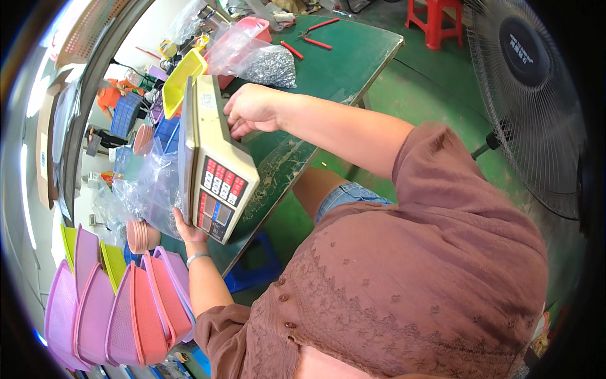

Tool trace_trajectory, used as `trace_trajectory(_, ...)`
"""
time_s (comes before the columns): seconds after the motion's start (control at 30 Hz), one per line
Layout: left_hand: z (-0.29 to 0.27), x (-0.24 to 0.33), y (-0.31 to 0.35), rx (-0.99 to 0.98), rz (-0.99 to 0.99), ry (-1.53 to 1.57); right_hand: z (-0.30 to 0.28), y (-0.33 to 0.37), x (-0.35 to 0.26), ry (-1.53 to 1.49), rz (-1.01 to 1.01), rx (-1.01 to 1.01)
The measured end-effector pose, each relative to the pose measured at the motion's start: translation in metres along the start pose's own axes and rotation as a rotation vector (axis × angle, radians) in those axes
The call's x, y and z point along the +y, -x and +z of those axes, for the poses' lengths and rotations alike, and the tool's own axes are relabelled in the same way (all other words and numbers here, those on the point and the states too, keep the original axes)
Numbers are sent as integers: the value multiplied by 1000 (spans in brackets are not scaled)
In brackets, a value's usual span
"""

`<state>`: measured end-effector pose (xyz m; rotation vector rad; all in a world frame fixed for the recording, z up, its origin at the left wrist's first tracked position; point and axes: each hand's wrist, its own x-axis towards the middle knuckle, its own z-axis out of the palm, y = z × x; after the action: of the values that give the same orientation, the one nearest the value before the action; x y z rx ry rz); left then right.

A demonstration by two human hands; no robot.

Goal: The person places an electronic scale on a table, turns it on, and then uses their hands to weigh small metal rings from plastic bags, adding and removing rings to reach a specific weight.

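Observation:
A cream-coloured weighing scale [211, 120] with a flat top plate and a keypad of red, white and blue keys stands tilted at the table's edge. My left hand [190, 232], with a bracelet at the wrist, grips the scale's lower corner; some of its fingers are hidden behind the scale. At the scale's other end, my right hand [254, 110] has its fingers curled in against the underside. Its fingertips are partly hidden, and I cannot make out what they pinch, if anything.
On the green table [353, 57] are red-handled pliers [319, 35], a bag of small metal parts [268, 66], a yellow basket [183, 82] and clear bags [154, 186]. Pink and purple baskets [120, 309] stack at lower left. A large fan [524, 57] and red stool [435, 22] stand right.

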<state>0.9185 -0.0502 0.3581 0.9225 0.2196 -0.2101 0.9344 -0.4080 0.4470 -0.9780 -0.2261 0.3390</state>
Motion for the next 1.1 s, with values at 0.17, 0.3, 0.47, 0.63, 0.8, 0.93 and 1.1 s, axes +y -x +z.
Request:
trace_trajectory(0.17, -10, 4, -4, -68, 67, 9, 24, -1, -19, -7, -11, -54)
trace_trajectory(0.3, -26, 13, -20, -83, 68, -17, 22, -25, -22, -10, 4, 22)
trace_trajectory(0.47, -30, 12, -20, -95, 70, 33, 31, -13, -35, 110, -7, -72)
trace_trajectory(0.63, -27, 5, -19, -72, 59, 27, 21, -25, -41, 135, 106, -60)
trace_trajectory(0.8, -28, 4, -18, -122, 56, 37, 0, -63, -36, 348, 280, -118)
trace_trajectory(0.93, -23, 2, -16, -161, 51, 19, -6, -66, -41, 515, 245, -168)
trace_trajectory(1.1, -20, -2, -18, -206, 74, 46, -9, -64, -43, 585, 213, -197)
